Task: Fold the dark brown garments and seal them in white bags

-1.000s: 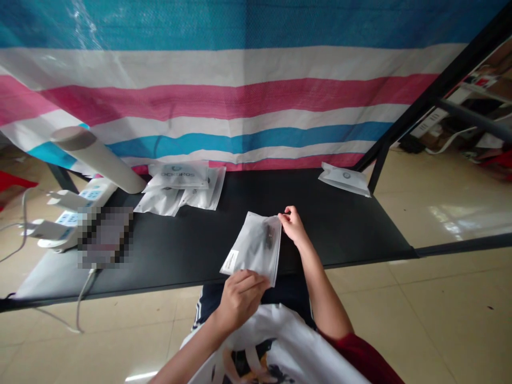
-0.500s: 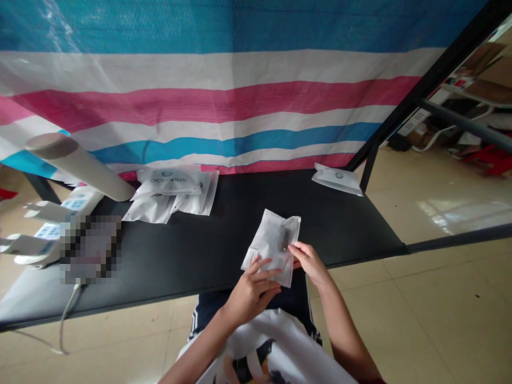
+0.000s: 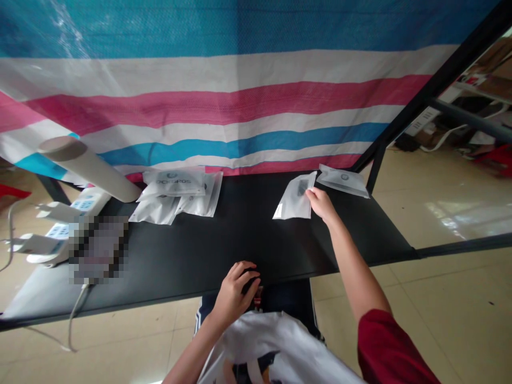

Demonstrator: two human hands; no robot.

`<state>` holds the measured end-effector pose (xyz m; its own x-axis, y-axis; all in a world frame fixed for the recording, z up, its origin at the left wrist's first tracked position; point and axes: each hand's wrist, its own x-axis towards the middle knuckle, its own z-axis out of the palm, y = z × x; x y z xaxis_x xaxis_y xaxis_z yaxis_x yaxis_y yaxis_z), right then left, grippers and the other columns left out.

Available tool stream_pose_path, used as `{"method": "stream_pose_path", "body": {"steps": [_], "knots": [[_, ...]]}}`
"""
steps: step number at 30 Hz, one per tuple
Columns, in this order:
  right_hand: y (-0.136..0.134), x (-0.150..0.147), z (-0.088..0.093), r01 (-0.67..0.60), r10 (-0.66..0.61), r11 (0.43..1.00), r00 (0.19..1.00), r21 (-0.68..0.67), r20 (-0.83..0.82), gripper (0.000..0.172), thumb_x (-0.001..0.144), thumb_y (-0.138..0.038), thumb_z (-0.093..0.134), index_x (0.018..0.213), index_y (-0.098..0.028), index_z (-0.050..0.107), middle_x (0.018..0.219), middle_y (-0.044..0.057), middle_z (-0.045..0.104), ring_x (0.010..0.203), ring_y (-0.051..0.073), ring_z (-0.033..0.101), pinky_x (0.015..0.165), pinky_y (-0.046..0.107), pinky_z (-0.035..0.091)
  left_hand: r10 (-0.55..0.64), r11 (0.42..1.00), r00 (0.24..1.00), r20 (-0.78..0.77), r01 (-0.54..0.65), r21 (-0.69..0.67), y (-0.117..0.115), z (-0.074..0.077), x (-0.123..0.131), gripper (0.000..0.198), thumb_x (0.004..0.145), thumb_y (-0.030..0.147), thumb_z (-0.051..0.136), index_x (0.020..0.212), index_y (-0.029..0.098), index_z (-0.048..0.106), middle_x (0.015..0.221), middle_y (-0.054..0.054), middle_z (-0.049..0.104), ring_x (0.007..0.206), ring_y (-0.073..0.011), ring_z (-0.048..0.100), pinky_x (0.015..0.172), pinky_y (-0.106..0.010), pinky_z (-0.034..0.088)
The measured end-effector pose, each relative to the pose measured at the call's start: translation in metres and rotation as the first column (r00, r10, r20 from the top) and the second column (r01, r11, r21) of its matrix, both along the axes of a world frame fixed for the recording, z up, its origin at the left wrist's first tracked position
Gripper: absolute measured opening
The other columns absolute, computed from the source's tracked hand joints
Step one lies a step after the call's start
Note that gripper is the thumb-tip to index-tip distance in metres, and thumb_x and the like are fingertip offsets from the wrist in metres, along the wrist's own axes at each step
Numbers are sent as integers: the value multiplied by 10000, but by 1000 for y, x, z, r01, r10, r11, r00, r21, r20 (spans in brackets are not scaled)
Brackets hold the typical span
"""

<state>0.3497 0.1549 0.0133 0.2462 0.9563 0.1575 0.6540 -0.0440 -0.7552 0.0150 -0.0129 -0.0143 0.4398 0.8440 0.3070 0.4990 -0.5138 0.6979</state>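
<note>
My right hand (image 3: 321, 205) pinches the right edge of a white frosted zip pouch (image 3: 290, 198) over the back right part of the black table (image 3: 240, 234). A small dark shape shows through the pouch, and a pale label sits at its lower left corner. Just behind and to the right lies another white pouch (image 3: 344, 180) with a round printed mark. My left hand (image 3: 239, 285) rests at the table's front edge, fingers loosely curved and apart, holding nothing.
Several white pouches (image 3: 176, 184) are piled at the back left. Beside them are a leaning pale cylinder (image 3: 92, 168), a power strip (image 3: 86, 205) with plugged-in chargers and a blurred-out device (image 3: 100, 248) on a cable. A striped sheet (image 3: 236, 101) hangs behind the table.
The pouch has moved away from my body to the back right, carried by my right hand. My left hand has let go of it and stayed near the front edge.
</note>
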Motion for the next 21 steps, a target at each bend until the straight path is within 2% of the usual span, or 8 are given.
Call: {"method": "stream_pose_path", "body": {"steps": [4, 7, 10, 13, 15, 18, 20, 21], "knots": [[61, 4, 13, -2, 23, 996, 969, -86, 246, 320, 921, -338, 392, 804, -163, 632, 786, 83, 680, 770, 223, 615, 692, 296, 419, 42, 997, 999, -28, -40, 62, -1, -4, 7, 153, 936, 192, 519, 920, 206, 671, 1011, -78, 660, 957, -201, 631, 841, -373, 561], [79, 8, 10, 38, 26, 985, 934, -171, 355, 345, 944, -285, 362, 900, -147, 675, 908, 116, 719, 849, 236, 646, 724, 288, 440, 59, 995, 998, -37, -55, 84, -1, -8, 8, 139, 933, 178, 523, 924, 200, 660, 1003, -75, 655, 933, -193, 623, 822, -359, 554], [81, 20, 2, 71, 17, 977, 913, -200, 407, 346, 942, -272, 389, 944, -130, 704, 988, 160, 722, 945, 282, 651, 806, 334, 458, 59, 992, 997, -49, -54, 111, -1, -13, 8, 122, 920, 155, 537, 917, 196, 652, 1000, -71, 652, 939, -189, 615, 826, -349, 546], [77, 48, 1, 64, 39, 978, 880, -198, 474, 305, 916, -247, 450, 976, -138, 729, 1254, 183, 641, 1190, 325, 552, 998, 408, 398, 47, 990, 997, -65, -38, 133, -1, -15, 8, 117, 904, 137, 550, 903, 197, 651, 991, -65, 653, 947, -191, 614, 834, -348, 542], [77, 76, 4, 53, 82, 974, 821, -218, 565, 299, 909, -244, 469, 1012, -176, 741, 1445, 131, 509, 1344, 336, 410, 1098, 455, 319, 41, 990, 996, -73, -31, 139, -1, -15, 8, 117, 901, 135, 552, 897, 199, 650, 984, -65, 654, 939, -194, 616, 830, -351, 542], [77, 122, 9, 96, 153, 945, 716, -314, 681, 301, 911, -323, 494, 1053, -248, 748, 1571, 46, 351, 1453, 374, 215, 1142, 543, 247, 46, 988, 996, -78, -34, 147, -1, -14, 9, 119, 903, 134, 547, 897, 199, 647, 978, -67, 654, 932, -197, 616, 828, -355, 539], [75, 145, 10, 118, 213, 911, 685, -395, 696, 291, 887, -350, 534, 1066, -267, 748, 1603, 19, 291, 1464, 403, 175, 1136, 579, 242, 52, 987, 996, -78, -39, 156, 0, -15, 10, 121, 905, 131, 544, 906, 198, 645, 978, -66, 654, 933, -197, 613, 832, -357, 537], [74, 152, 9, 129, 233, 895, 678, -426, 697, 284, 870, -343, 555, 1061, -268, 751, 1602, 20, 297, 1453, 407, 209, 1127, 573, 265, 56, 986, 995, -78, -43, 159, 0, -15, 10, 120, 905, 131, 544, 909, 198, 644, 976, -66, 654, 932, -196, 612, 833, -357, 536]]}}
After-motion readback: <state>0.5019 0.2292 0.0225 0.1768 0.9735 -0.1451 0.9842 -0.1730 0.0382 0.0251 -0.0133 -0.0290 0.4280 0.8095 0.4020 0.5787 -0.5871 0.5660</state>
